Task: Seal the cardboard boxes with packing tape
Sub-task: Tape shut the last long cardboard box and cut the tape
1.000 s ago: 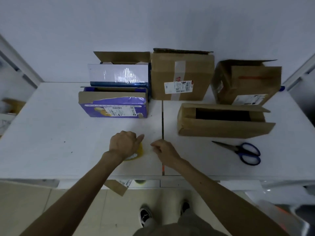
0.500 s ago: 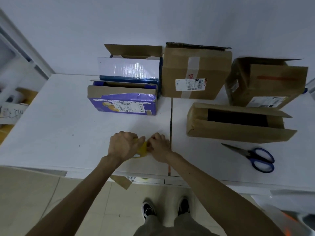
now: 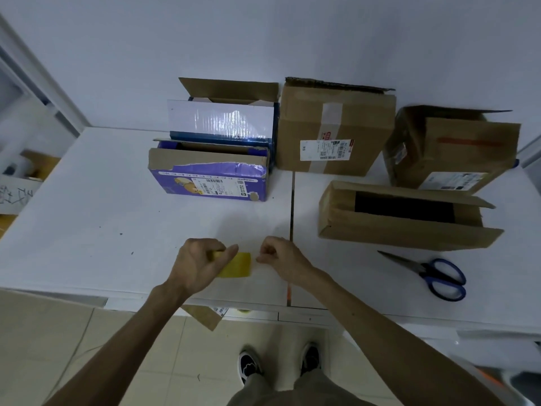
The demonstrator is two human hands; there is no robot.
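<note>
My left hand (image 3: 196, 263) grips a yellowish roll of packing tape (image 3: 237, 265) near the table's front edge. Just to its right, my right hand (image 3: 279, 254) has its fingertips pinched together at the roll's side, apparently on the tape's free end, which is too thin to see. Several cardboard boxes stand behind: a purple printed box (image 3: 209, 180) with a torn flap, a blue-and-white open box (image 3: 222, 120) behind it, a taped brown box (image 3: 333, 128), an open brown box (image 3: 450, 148) at the far right, and a low long open box (image 3: 404, 221) in front of that.
Blue-handled scissors (image 3: 433, 276) lie on the white table (image 3: 87, 218) to the right of my hands. A seam (image 3: 292, 212) splits the tabletop in the middle. A cardboard scrap (image 3: 205, 316) pokes out under the front edge. A shelf with clutter (image 3: 20, 177) is at the left.
My right hand came in to the tape roll, met it, then drew slightly away to the right with fingers pinched. The left hand tilted the roll up on the table.
</note>
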